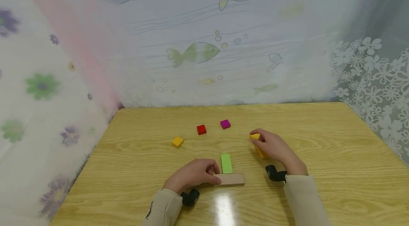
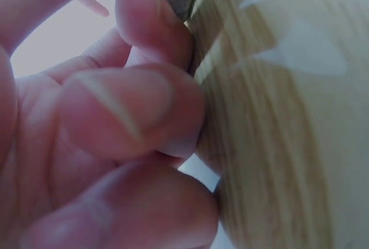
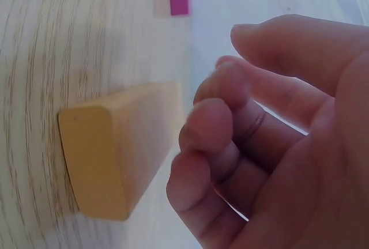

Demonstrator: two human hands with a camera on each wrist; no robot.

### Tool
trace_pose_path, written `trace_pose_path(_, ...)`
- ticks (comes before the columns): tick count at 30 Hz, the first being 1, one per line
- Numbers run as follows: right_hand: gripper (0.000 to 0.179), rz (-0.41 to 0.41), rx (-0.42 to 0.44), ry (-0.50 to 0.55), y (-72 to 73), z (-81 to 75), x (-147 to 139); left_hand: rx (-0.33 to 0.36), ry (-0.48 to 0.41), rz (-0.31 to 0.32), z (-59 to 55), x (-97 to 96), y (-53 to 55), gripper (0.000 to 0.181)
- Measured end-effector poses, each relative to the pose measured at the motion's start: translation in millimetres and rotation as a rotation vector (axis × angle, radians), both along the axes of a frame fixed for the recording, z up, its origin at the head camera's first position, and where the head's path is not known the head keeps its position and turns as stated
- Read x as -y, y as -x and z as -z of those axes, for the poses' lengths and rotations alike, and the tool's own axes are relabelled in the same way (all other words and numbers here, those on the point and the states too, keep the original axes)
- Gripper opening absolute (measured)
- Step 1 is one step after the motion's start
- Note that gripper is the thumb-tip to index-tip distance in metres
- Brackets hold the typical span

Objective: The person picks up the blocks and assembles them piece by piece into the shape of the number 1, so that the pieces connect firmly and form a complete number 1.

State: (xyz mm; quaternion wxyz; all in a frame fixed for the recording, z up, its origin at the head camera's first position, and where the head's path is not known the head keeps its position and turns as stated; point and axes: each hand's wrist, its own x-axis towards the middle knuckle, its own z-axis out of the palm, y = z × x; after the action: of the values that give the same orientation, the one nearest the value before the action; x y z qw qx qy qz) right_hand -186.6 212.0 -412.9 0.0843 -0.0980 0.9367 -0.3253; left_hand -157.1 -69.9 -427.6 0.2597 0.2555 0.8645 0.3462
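Observation:
At the left end of a plain wooden block [image 1: 231, 179], my left hand [image 1: 195, 173] pinches it between thumb and fingers on the table. The left wrist view shows those fingertips [image 2: 153, 108] down at the tabletop, with a dark corner of the block behind them. A light green block [image 1: 226, 163] lies just beyond the wooden one, its near end against it. Over a long orange block [image 1: 262, 153] hovers my right hand [image 1: 277, 148], its fingers loosely bent. In the right wrist view a gap shows between these fingers and the orange block [image 3: 121, 151]; nothing is held.
Farther back on the wood-grain table [image 1: 140, 162] lie a small yellow-orange block [image 1: 177, 141], a red block [image 1: 201, 129] and a magenta block [image 1: 225, 124]. A fish-patterned curtain [image 1: 191, 23] hangs behind the table's far edge.

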Motion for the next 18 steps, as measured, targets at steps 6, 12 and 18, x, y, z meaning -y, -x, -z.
trace_pose_path(6,0.033,0.0,0.004,0.001,0.9,1.4,-6.0,-0.003,-0.001,-0.002,0.7,-0.1,-0.1,0.021)
trace_pose_path(12,0.034,0.009,0.013,0.02,0.1,1.2,-9.4,-0.004,0.003,0.002,1.5,0.3,0.8,0.021)
trace_pose_path(18,0.035,0.029,0.017,0.024,-0.2,0.5,-12.8,0.004,0.005,-0.006,-0.1,-0.2,0.3,0.022)
